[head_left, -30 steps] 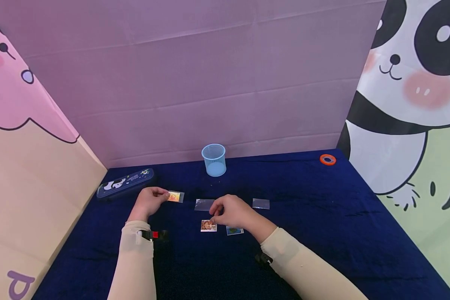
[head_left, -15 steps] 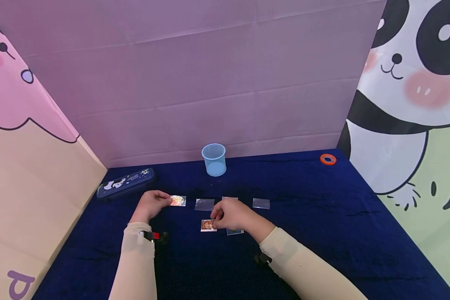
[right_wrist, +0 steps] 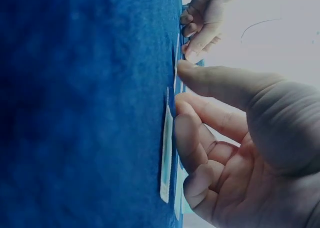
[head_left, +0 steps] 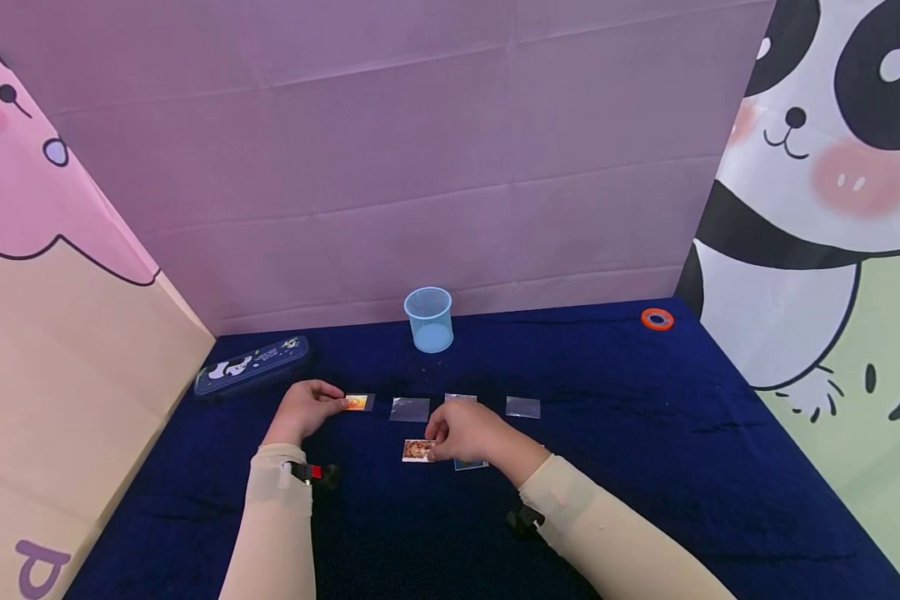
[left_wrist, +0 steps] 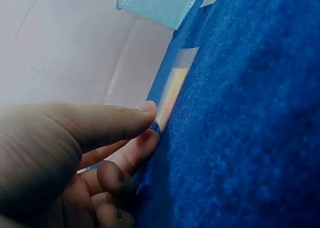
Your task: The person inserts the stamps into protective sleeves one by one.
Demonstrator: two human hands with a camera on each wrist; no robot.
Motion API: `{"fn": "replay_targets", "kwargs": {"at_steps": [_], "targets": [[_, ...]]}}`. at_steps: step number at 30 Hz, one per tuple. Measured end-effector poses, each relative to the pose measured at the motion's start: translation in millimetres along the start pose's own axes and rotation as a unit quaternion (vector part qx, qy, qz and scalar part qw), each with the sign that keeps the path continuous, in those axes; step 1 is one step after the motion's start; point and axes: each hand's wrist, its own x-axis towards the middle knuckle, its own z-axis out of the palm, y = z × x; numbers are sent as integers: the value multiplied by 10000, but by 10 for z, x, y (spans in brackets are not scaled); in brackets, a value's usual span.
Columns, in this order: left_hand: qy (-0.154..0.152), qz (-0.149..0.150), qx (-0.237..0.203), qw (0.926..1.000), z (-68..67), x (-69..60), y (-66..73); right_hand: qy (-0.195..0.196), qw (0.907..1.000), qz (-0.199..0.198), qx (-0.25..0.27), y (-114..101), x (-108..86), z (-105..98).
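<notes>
My left hand (head_left: pixel 307 414) pinches the left end of a clear plastic sleeve (left_wrist: pixel 187 56) with a yellow-orange picture card (head_left: pixel 356 402) inside. In the left wrist view, thumb and forefinger meet at the sleeve's near end, low over the cloth. My right hand (head_left: pixel 468 435) has thumb and forefinger at the right edge of a small brownish picture card (head_left: pixel 416 451), which appears to lie on the cloth. The other fingers are curled in. A blue-green card (head_left: pixel 471 464) lies partly hidden beneath that hand. Behind them is a clear sleeve (head_left: pixel 410 409).
Another clear sleeve (head_left: pixel 522 407) lies to the right, and one more (head_left: pixel 461 397) shows partly behind my right hand. A blue mesh cup (head_left: pixel 429 321) stands at the back. A pencil case (head_left: pixel 251 367) lies back left, an orange tape roll (head_left: pixel 657 319) back right.
My left hand has shifted slightly right and toward me with the sleeved card, whose glare came and went. My right thumb and forefinger have settled at the brownish card's right edge.
</notes>
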Motion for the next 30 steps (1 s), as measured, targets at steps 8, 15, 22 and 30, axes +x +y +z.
{"fn": "replay_targets", "kwargs": {"at_steps": [8, 15, 22, 30], "targets": [[15, -16, 107, 9999, 23, 22, -20, 114, 9989, 27, -451, -8, -4, 43], [-97, 51, 219, 9997, 35, 23, -7, 134, 9989, 91, -446, -13, -13, 41], [-267, 10, 218, 9994, 31, -2, 9, 150, 9984, 35, -546, -5, -17, 39], [-260, 39, 306, 9992, 26, -13, 26, 272, 9977, 106, -613, -10, -33, 38]]}}
